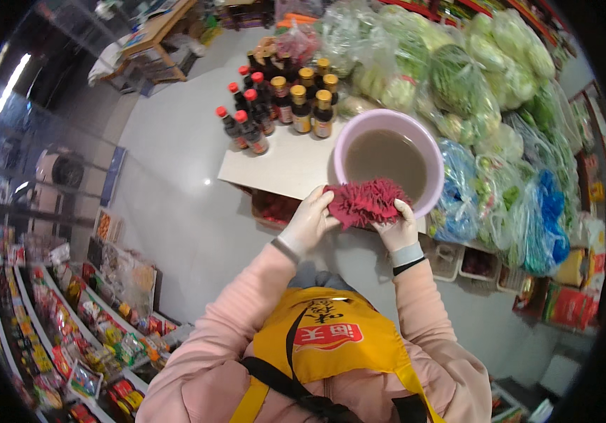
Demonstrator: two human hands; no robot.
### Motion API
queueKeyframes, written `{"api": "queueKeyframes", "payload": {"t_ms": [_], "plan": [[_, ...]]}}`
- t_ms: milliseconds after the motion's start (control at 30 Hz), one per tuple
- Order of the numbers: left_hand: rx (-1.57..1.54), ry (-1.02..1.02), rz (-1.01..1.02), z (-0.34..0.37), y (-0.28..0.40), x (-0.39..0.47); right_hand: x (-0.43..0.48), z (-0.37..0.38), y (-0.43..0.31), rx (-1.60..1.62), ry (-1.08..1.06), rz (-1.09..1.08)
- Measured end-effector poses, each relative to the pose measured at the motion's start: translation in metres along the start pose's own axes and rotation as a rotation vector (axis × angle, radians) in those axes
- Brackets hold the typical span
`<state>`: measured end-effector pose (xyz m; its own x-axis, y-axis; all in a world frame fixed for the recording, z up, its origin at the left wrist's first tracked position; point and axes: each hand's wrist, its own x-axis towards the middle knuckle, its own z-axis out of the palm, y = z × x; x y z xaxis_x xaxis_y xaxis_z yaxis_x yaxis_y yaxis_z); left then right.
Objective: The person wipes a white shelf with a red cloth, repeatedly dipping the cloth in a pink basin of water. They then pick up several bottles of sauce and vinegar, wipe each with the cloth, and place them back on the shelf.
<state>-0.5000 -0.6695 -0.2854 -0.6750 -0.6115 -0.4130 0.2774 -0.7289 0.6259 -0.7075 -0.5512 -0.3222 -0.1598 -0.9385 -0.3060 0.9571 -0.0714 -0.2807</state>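
A dark red chenille cleaning cloth (369, 202) is stretched between my two gloved hands, over the near rim of a light purple plastic basin (341, 153). My left hand (311, 217) grips its left end, thumb on top. At the other end, my right hand (399, 227) holds the cloth with the thumb over its edge. Murky brownish water (385, 158) fills much of the basin. The basin stands on a white tabletop (281, 164). Part of its near rim is hidden behind the cloth and my right hand.
Several sauce bottles (281, 100) with red or yellow caps stand on the tabletop, left of the basin. Bagged vegetables (456, 90) crowd its back and right. Below are plastic baskets (477, 264) and a box (276, 206). Shelves of packaged goods (86, 328) line the lower left.
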Motion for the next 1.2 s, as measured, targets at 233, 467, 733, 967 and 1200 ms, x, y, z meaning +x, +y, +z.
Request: {"api": "queueKeyframes", "payload": {"t_ms": [233,467,733,967,1200], "plan": [[0.098,0.09,-0.122,0.011,-0.034,0.15,0.033,-0.055,-0.053,-0.393,0.393,-0.406],[0.782,0.209,0.021,0.009,-0.066,0.247,0.107,-0.113,-0.097,-1.205,0.788,-0.151],[1.382,0.076,0.472,0.058,-0.068,0.283,0.172,-0.098,-0.139,-0.151,0.484,0.014],[1.593,0.178,0.391,0.077,-0.071,0.294,0.183,-0.11,-0.15,-0.661,0.35,-0.002],[2.146,0.305,-0.198,0.051,-0.112,0.283,0.183,-0.135,-0.12,-2.549,0.419,-0.125]]}}
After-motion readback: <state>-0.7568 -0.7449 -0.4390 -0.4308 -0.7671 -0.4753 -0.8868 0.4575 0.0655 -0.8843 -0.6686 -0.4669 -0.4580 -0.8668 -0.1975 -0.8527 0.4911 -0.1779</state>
